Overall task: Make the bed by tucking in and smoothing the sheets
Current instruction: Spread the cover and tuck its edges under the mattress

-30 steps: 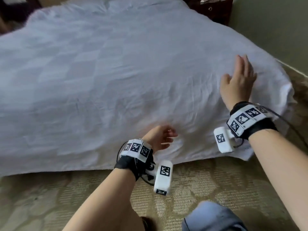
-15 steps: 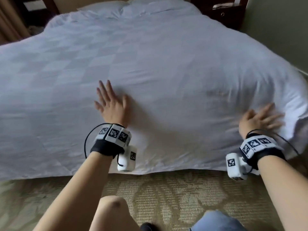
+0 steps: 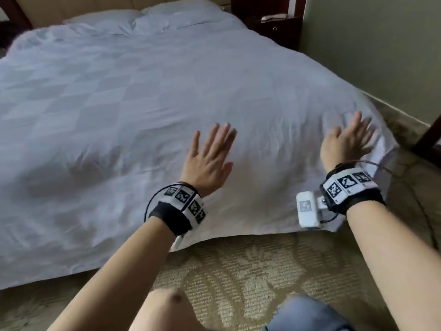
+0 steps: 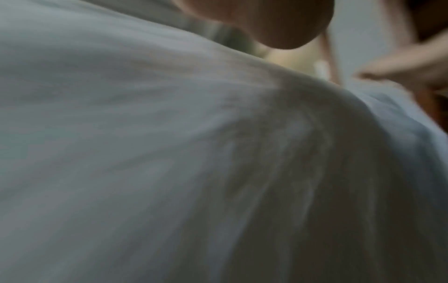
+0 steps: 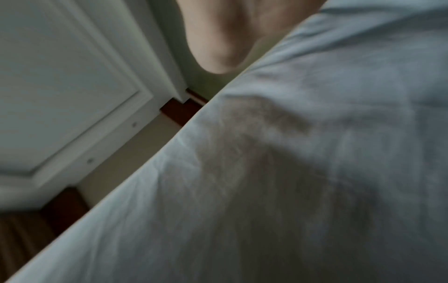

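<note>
Nearest the head camera, a bare knee (image 3: 167,309) and a knee in blue denim (image 3: 307,314) sit low over the patterned beige carpet (image 3: 250,266). Both forearms reach forward from there, each with a black wrist band carrying square printed markers and a small white camera unit (image 3: 307,209) beside the right wrist.

The left hand (image 3: 207,161) lies palm down on the white sheet (image 3: 119,103), fingers straight and spread, near the foot edge of the bed. The right hand (image 3: 346,142) lies the same way, flat with fingers spread, on the sheet at the bed's near right corner; its fingertips are blurred. Neither hand holds cloth. The sheet's hem hangs loose over the foot of the bed down to the carpet, with fine creases around both hands.

Farther on, the sheet covers the whole bed up to two white pillows (image 3: 167,17) at the headboard (image 3: 47,8). A dark wooden nightstand (image 3: 274,29) stands at the far right, beside a pale green wall (image 3: 370,44).
</note>
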The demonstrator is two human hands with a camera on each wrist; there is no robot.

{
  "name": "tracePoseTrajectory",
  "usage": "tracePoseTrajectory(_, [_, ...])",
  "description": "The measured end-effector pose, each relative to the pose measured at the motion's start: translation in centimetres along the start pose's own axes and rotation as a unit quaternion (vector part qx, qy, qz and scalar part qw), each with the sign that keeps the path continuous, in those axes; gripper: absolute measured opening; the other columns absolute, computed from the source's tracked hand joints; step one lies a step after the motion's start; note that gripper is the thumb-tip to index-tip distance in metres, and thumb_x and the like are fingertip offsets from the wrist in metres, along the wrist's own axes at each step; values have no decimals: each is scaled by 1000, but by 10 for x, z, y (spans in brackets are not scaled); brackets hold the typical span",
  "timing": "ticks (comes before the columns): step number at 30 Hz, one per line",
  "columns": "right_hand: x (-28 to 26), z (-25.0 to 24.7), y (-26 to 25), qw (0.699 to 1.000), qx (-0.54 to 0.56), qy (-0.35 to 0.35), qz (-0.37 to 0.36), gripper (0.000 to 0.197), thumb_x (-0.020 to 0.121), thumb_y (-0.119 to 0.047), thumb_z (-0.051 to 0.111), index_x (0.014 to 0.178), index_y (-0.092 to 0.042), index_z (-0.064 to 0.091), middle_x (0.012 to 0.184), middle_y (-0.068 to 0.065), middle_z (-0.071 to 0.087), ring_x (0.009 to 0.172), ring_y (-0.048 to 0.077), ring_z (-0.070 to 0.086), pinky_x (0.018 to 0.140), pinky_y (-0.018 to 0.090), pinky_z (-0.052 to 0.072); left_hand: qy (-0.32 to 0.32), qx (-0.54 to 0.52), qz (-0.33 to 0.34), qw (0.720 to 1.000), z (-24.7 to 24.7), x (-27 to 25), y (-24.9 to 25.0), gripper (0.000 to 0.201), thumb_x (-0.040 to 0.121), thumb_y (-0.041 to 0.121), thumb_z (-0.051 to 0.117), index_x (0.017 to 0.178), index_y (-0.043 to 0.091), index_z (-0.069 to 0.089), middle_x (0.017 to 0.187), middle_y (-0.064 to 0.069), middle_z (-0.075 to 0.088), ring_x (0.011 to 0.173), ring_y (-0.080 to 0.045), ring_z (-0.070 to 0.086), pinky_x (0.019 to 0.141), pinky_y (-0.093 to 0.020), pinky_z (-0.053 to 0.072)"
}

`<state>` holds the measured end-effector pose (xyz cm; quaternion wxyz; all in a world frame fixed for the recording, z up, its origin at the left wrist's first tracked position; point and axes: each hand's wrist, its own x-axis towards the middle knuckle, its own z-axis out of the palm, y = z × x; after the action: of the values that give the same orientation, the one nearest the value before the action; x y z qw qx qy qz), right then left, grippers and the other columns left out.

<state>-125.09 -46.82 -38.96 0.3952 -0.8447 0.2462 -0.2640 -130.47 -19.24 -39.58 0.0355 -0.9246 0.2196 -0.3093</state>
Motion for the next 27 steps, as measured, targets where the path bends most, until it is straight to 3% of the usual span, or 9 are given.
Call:
tracePoseTrajectory(3, [14,9,-2,995,-72,-63,-11,58,98,-28,26,152,-21,5,160,4,-5,146,28,-8,113,57,-1,-104,50,161,980,19,28,38,67,80,38,37,142,11,40,146,-7,43,135,-23,41,115,-39,5])
tracePoseTrajectory(5, [24,14,10,991,-92,-83,45,58,99,-36,20,151,-26,-3,159,2,-11,145,30,-12,113,59,-1,-154,56,176,971,35,35,57,68,85,40,37,146,11,31,153,-9,30,141,-24,30,115,-37,3])
tracePoseTrajectory(9, [22,26,41,985,-78,-110,110,60,101,-35,20,150,-19,-9,158,5,-15,145,29,-12,116,52,-3,-267,97,218,934,76,29,67,75,98,42,33,149,11,-13,157,-4,-15,146,-19,-10,117,-35,-10])
tracePoseTrajectory(15, [10,73,136,961,-70,-180,196,73,94,-46,34,150,-6,10,156,21,9,144,33,14,118,45,10,-403,132,299,855,115,-25,47,70,100,39,31,150,11,-9,158,-6,-13,146,-19,-11,116,-35,-14])
tracePoseTrajectory(18, [6,94,163,965,-25,-180,192,89,74,-54,40,145,-4,22,150,22,23,137,42,24,115,51,21,-354,97,365,856,101,-42,34,69,92,40,46,150,15,19,157,-4,19,145,-19,20,118,-41,-1])
tracePoseTrajectory(20, [-34,61,105,970,29,-54,235,76,78,-31,49,142,1,24,145,22,23,132,42,26,111,48,24,-261,87,409,870,85,-44,25,62,83,38,48,141,19,38,145,3,45,133,-14,44,113,-40,17])
tracePoseTrajectory(22, [-60,36,58,974,89,69,195,64,78,-15,50,137,1,31,142,23,24,130,40,26,106,45,26,-164,48,403,899,62,-44,12,57,84,32,40,139,19,35,142,5,48,132,-13,43,112,-39,18])
tracePoseTrajectory(25, [-76,35,12,981,141,131,-12,61,75,-4,46,134,4,37,140,25,31,129,40,31,105,38,22,-79,64,323,941,22,-42,-19,56,85,29,37,139,17,33,142,3,48,133,-16,38,114,-43,12])
tracePoseTrajectory(27, [-88,51,-16,972,140,84,-166,63,72,-10,41,133,6,41,139,26,36,130,38,33,107,39,23,-80,121,235,961,0,-47,-49,58,84,31,37,140,16,32,143,0,47,133,-19,33,113,-43,8])
